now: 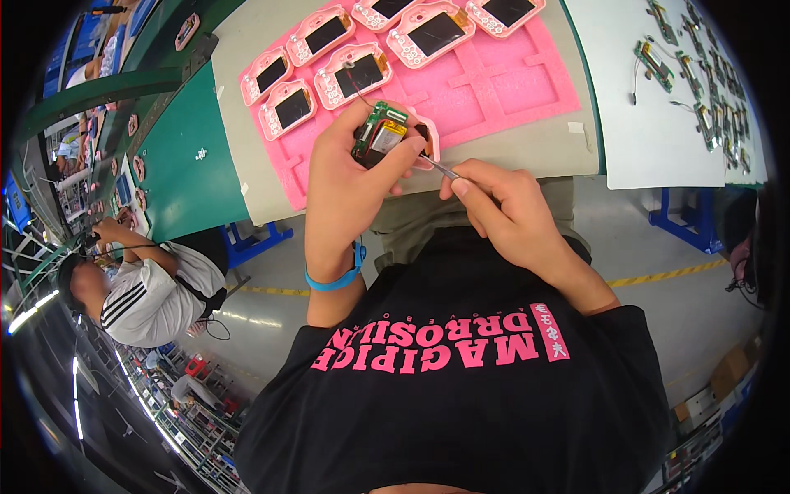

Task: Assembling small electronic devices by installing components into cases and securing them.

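My left hand (350, 169) is closed around a green circuit board (378, 117) with a silver, yellow-edged battery (387, 136) on it. Beside the board, partly hidden by my fingers, is a pink handheld console shell (433, 138). A thin dark wire rises from the board toward a small round part (348, 65) over a console behind it. Pinched in my right hand (506, 206) is a pair of metal tweezers (443, 170), whose tip reaches the shell next to my left thumb. The exact contact at the tip is hidden.
Several pink console shells with dark screens (321, 35) lie in a pink foam tray (510, 82) on the bench. To the right, many circuit boards with wires (654, 66) cover a white sheet (634, 156). At left a co-worker (156, 288) sits by a green bench surface (181, 156).
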A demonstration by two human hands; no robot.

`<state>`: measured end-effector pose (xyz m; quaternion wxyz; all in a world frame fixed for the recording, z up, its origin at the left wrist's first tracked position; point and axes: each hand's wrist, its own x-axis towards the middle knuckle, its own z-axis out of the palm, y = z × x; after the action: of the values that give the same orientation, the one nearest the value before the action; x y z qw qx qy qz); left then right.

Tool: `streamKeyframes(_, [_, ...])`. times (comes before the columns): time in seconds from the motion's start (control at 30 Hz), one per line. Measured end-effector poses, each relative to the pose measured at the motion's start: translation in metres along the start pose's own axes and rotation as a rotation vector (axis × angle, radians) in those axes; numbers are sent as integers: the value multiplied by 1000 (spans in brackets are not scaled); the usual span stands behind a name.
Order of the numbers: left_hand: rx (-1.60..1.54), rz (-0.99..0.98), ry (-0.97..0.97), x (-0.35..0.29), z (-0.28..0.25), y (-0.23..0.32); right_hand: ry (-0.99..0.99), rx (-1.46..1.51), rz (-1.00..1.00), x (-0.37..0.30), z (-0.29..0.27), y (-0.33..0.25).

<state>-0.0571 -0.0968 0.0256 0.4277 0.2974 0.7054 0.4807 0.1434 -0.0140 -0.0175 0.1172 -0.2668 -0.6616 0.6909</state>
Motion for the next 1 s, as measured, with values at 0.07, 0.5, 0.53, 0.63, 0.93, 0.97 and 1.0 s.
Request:
streamKeyframes(0.07, [-35,26,18,3,1,-4,-7,73,59,-1,1,-2])
streamKeyframes(0.5, [-157,45,83,2,7,-13,-47,342,162,1,12,4])
streamKeyframes(0.53, [-148,47,85,1,7,-13,-44,352,166,1,12,4])
streamKeyframes(0.63, [-123,51,91,-1,7,-12,-36,382,177,0,13,5])
streamKeyframes(0.93, [-40,-119,-103,-19,-14,-10,41,89,-7,-1,13,2])
streamKeyframes(0.97, [-43,-126,-117,-20,-13,-10,50,16,-47,-1,13,2])
streamKeyframes(1.0, [-44,-124,-114,-20,-13,-10,47,14,-49,-1,14,2])
